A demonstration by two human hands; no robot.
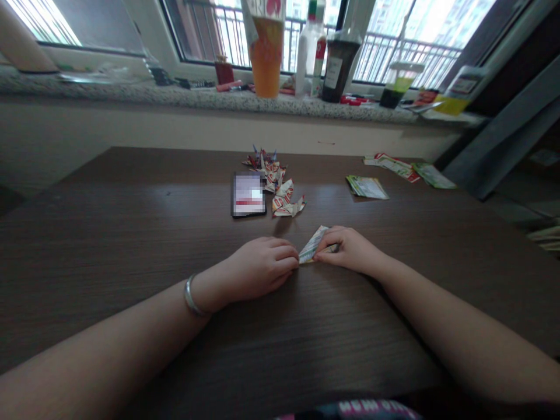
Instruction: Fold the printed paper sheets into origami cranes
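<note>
Wearing a silver bangle (189,297), we have our left hand (265,265) curled; whether it grips anything, we cannot tell. Beyond lie a device (248,195), then folded paper pieces (284,203). Between our hands, a folded sheet (311,245) meets the left fingers and is pinched thumb-to-finger in our right hand (350,248); farther right lies a paper stack (367,188).

The paper (311,245) is pale and striped, the table (131,233) brown
</note>
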